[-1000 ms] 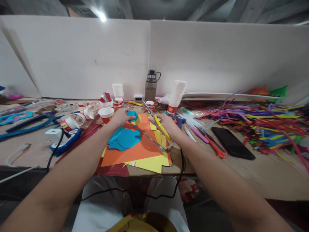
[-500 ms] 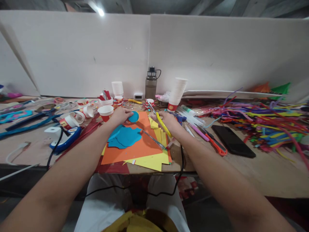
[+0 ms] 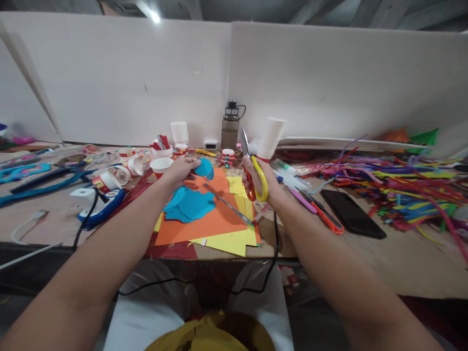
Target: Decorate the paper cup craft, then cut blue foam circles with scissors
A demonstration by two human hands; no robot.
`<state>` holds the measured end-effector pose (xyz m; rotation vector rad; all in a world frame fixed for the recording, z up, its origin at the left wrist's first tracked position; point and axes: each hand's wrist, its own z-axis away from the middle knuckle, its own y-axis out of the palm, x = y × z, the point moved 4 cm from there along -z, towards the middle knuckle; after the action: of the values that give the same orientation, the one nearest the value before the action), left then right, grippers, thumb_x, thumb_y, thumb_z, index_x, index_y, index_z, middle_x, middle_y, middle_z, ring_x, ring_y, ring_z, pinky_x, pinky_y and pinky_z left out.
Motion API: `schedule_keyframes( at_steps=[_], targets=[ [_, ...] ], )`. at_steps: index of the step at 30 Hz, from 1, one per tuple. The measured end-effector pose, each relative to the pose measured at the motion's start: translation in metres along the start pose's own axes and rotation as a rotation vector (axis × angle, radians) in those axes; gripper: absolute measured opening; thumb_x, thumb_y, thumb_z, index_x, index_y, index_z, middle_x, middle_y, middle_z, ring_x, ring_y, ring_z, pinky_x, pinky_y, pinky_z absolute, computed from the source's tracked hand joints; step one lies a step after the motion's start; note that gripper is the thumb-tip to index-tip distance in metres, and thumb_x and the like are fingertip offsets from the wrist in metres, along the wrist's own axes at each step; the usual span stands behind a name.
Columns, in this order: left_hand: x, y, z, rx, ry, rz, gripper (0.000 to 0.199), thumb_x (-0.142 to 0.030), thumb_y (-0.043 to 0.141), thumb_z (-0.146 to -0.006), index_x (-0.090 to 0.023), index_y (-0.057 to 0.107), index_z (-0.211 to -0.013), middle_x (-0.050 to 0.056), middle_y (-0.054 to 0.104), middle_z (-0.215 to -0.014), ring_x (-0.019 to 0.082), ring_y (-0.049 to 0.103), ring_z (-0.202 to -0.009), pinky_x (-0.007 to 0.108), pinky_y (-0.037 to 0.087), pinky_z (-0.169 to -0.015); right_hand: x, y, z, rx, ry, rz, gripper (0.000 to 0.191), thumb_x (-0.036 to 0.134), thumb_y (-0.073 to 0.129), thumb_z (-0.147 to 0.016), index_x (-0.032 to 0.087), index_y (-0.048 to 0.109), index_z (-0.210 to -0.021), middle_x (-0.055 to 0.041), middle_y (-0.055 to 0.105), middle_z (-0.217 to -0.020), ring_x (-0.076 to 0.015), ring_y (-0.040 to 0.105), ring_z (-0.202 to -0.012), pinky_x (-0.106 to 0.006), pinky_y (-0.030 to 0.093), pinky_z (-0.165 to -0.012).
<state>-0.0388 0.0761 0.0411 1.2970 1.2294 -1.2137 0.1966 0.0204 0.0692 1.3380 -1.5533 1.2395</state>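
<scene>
The left arm [image 3: 109, 246] and right arm [image 3: 325, 248], both bare, reach forward from the lower corners, slanting inward towards each other. The left hand [image 3: 183, 169] has its back upward, its fingers [image 3: 192, 163] pinching and pointing to the right. The right hand [image 3: 268, 179], apart from the left, is curled into a grip.

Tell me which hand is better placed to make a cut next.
Right, I'd judge: the right hand holds the scissors, blades clear of its grip, while the left hand holds blue paper.
</scene>
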Motion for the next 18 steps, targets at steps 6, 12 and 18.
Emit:
schedule_keyframes(
  at_steps=[6,12,18],
  targets=[
    [-0.002,0.002,0.004,-0.075,-0.035,0.045,0.023,-0.030,0.077,-0.063,-0.013,0.062,-0.067,0.001,0.058,-0.061,0.008,0.050,-0.050,0.019,0.043,-0.042,0.001,-0.005,0.001,-0.052,-0.015,0.063,0.046,0.066,0.059,-0.077,0.021,0.050,-0.079,0.0035,0.051,-0.052,-0.0082,0.046,-0.036,-0.018,0.036,-0.032],
    [-0.005,0.001,0.003,-0.096,-0.018,0.076,0.017,-0.022,0.074,-0.064,-0.014,0.060,-0.068,0.001,0.059,-0.060,0.009,0.051,-0.050,0.019,0.041,-0.042,-0.001,-0.007,-0.002,-0.031,-0.008,0.258,0.040,0.059,0.058,-0.080,0.020,0.056,-0.084,0.0028,0.054,-0.054,-0.0088,0.047,-0.038,-0.019,0.036,-0.035],
    [-0.020,-0.007,0.006,-0.284,0.247,0.298,0.016,-0.024,0.067,-0.066,-0.017,0.053,-0.068,-0.003,0.054,-0.056,0.009,0.053,-0.048,0.019,0.037,-0.041,-0.011,-0.001,-0.004,0.144,-0.087,0.879,0.029,0.041,0.065,-0.078,0.017,0.068,-0.093,-0.0092,0.072,-0.089,-0.0213,0.067,-0.080,-0.026,0.047,-0.067]
  ],
)
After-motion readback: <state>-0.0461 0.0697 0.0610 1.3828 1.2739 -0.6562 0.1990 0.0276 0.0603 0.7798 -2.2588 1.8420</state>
